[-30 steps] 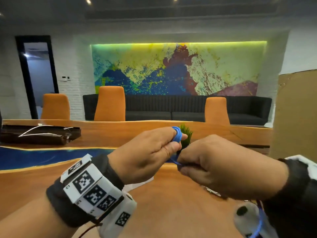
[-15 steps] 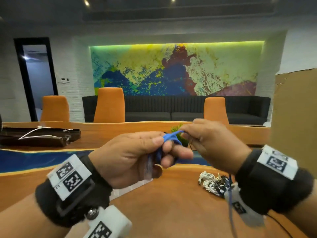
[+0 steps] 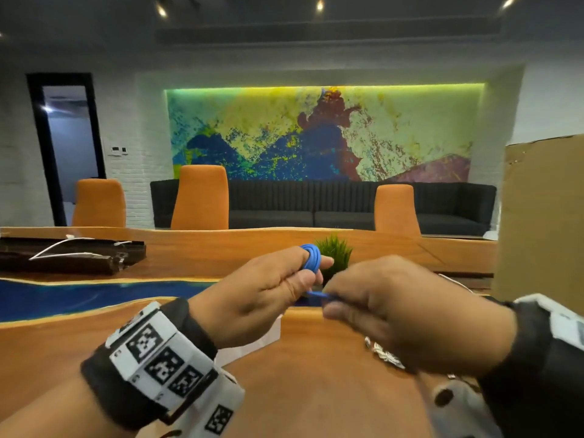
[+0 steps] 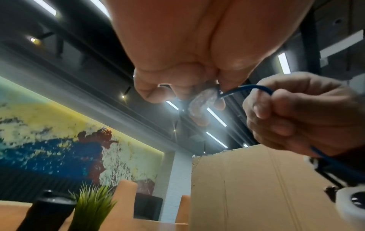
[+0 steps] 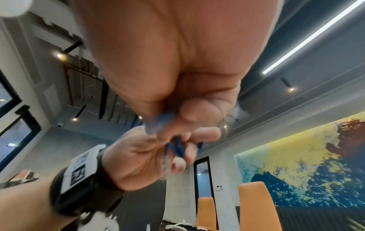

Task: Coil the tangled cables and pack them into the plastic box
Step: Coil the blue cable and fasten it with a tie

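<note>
- Hands raised above a long wooden table (image 3: 316, 390): the left hand (image 3: 252, 298) grips a small coil of blue cable (image 3: 310, 259), the loops pinched between thumb and curled fingers at the top of the fist.
- A short run of the same cable crosses to the right hand (image 3: 410, 314), which pinches it between thumb and forefinger, the other fingers curled in (the left wrist view shows the strand arching over the forefinger and trailing out below the fist).
- The two hands sit just beside each other, joined by the blue strand, held clear of the tabletop.
- From the right wrist view, several blue strands lie side by side across the left palm; blur hides how many.
- A clear connector (image 4: 203, 100), pale and translucent, shows at the left fingertips in the left wrist view.
- On the table below the right hand, part of a heap of white cables (image 3: 384, 354) shows, mostly covered by the wrist.
- A corner of something pale and translucent (image 3: 249, 346) peeks out under the left hand; whether it is the plastic box cannot be told.
- Behind: a small green plant (image 3: 336, 251), a cardboard box (image 3: 543, 216) at right, orange chairs (image 3: 199, 197), a dark sofa (image 3: 316, 203) and a bright mural (image 3: 319, 134).
</note>
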### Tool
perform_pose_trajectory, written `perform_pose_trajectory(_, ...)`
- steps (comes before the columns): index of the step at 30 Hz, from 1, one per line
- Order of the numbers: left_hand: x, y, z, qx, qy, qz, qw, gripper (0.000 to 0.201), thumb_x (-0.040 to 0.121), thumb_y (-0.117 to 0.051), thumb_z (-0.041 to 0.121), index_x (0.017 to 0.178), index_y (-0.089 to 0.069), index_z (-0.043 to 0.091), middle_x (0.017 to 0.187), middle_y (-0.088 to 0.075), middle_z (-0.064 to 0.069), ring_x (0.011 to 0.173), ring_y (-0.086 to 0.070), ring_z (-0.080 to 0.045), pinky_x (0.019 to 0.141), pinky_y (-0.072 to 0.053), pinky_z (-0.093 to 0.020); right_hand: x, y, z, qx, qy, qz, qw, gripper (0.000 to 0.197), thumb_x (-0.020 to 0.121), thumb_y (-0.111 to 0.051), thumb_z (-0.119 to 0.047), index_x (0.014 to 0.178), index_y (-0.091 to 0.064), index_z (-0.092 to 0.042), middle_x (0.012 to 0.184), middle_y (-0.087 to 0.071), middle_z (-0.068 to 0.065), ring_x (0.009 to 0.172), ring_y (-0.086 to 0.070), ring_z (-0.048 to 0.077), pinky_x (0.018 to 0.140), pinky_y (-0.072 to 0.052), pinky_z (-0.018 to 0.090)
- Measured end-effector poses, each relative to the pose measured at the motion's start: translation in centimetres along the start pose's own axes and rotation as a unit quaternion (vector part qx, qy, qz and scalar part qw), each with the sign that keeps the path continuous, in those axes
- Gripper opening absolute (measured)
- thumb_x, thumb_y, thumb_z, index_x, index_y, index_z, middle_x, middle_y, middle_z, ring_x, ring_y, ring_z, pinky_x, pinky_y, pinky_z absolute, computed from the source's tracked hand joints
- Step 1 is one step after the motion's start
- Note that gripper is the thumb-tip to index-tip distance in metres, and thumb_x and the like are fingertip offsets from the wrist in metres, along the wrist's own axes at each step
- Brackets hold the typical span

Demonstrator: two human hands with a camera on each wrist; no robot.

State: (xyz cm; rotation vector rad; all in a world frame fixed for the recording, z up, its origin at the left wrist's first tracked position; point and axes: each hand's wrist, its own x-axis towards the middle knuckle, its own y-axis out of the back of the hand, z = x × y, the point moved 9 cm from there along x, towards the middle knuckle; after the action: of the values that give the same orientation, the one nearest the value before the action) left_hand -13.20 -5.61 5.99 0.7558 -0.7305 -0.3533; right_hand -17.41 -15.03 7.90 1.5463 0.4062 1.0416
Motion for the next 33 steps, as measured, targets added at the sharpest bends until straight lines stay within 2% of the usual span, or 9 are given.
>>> perform_pose_trajectory(3,-0.5,-0.3,-0.3,-0.106,0.015,-0.043,0.993,0.026,0.1,-0.04,0.031,0.105,-0.063,0.019,0.095,-0.065,0.005,0.087,-0.062,-0.018,0.066,-0.049,-0.025,0.0,2.5,2.3,0.02,-0.007,0.131,0.991,0.026,0.098,-0.044,-0.04,0.092,-0.065,-0.027,0.076,-0.058,-0.014,0.07,-0.054,0.007,0.062,-0.046,0.026)
perform_pose_trajectory(6,-0.8,-1.4,-0.2,-0.222,0.03,-0.093,0.97,0.025,0.101,-0.041,0.027,0.101,-0.061,0.014,0.114,-0.069,-0.003,0.086,-0.059,-0.008,0.065,-0.045,-0.021,0.3,3.0,2.7,0.019,0.016,0.21,0.977,0.025,0.097,-0.047,-0.038,0.092,-0.067,-0.022,0.077,-0.059,-0.013,0.071,-0.053,0.006,0.063,-0.043,0.02)
perform_pose_trajectory(9,-1.0,-2.1,0.5,-0.435,0.059,-0.118,0.891,0.022,0.099,-0.043,0.026,0.094,-0.063,0.015,0.123,-0.064,-0.019,0.08,-0.055,-0.012,0.063,-0.032,-0.028,0.3,2.9,4.9,0.085,-0.026,0.268,0.959,0.026,0.097,-0.048,-0.032,0.092,-0.068,-0.016,0.074,-0.06,-0.009,0.069,-0.054,0.008,0.063,-0.044,0.022)
perform_pose_trajectory(14,-0.1,-1.3,1.7,-0.607,0.071,-0.066,0.789,0.023,0.098,-0.039,0.032,0.091,-0.054,0.016,0.109,-0.07,-0.007,0.078,-0.058,-0.011,0.063,-0.037,-0.027,0.9,-2.6,5.8,0.205,-0.116,0.194,0.952,0.02,0.101,-0.05,-0.022,0.092,-0.063,-0.034,0.077,-0.061,-0.013,0.074,-0.058,0.002,0.069,-0.048,0.029)
perform_pose_trajectory(17,0.9,1.0,0.2,-0.511,0.063,0.078,0.854,0.035,0.103,-0.034,0.026,0.087,-0.062,0.013,0.118,-0.071,-0.008,0.087,-0.064,-0.015,0.068,-0.052,-0.024,0.6,-8.0,4.1,0.247,-0.2,-0.003,0.948,0.013,0.101,-0.048,-0.031,0.108,-0.057,-0.037,0.079,-0.057,-0.008,0.07,-0.056,0.005,0.064,-0.048,0.025)
perform_pose_trajectory(19,1.2,2.5,-0.3,-0.266,0.031,0.131,0.954,0.034,0.104,-0.036,0.024,0.092,-0.062,0.006,0.118,-0.07,-0.002,0.102,-0.066,-0.013,0.085,-0.054,-0.024,0.1,-8.8,2.5,0.225,-0.193,-0.081,0.952,0.015,0.101,-0.047,-0.035,0.112,-0.058,-0.037,0.084,-0.058,-0.011,0.079,-0.057,0.007,0.073,-0.052,0.024)
perform_pose_trajectory(21,1.3,2.1,-0.7,-0.051,0.0,0.101,0.994,0.034,0.099,-0.039,0.029,0.1,-0.063,0.006,0.107,-0.069,0.008,0.103,-0.064,-0.01,0.09,-0.051,-0.027,-0.1,-6.9,1.7,0.202,-0.177,-0.08,0.96,0.012,0.101,-0.046,-0.037,0.104,-0.058,-0.035,0.085,-0.056,-0.014,0.081,-0.055,0.005,0.074,-0.049,0.021)
perform_pose_trajectory(25,0.7,0.1,-1.8,0.018,-0.004,0.03,0.999,0.029,0.099,-0.039,0.031,0.101,-0.063,0.016,0.086,-0.061,0.013,0.081,-0.058,-0.008,0.071,-0.049,-0.025,0.0,-1.8,2.8,0.061,-0.111,0.042,0.991,0.024,0.099,-0.044,-0.041,0.092,-0.058,-0.024,0.08,-0.057,-0.008,0.076,-0.053,0.009,0.071,-0.048,0.032)
perform_pose_trajectory(33,0.1,-2.5,-2.5,-0.322,0.11,-0.057,0.939,0.029,0.097,-0.045,0.035,0.091,-0.064,0.013,0.086,-0.063,-0.001,0.068,-0.049,-0.009,0.055,-0.038,-0.016,0.2,0.5,5.3,0.065,-0.049,0.225,0.971,0.026,0.098,-0.044,-0.038,0.091,-0.066,-0.024,0.076,-0.059,-0.012,0.072,-0.053,0.007,0.064,-0.047,0.032)
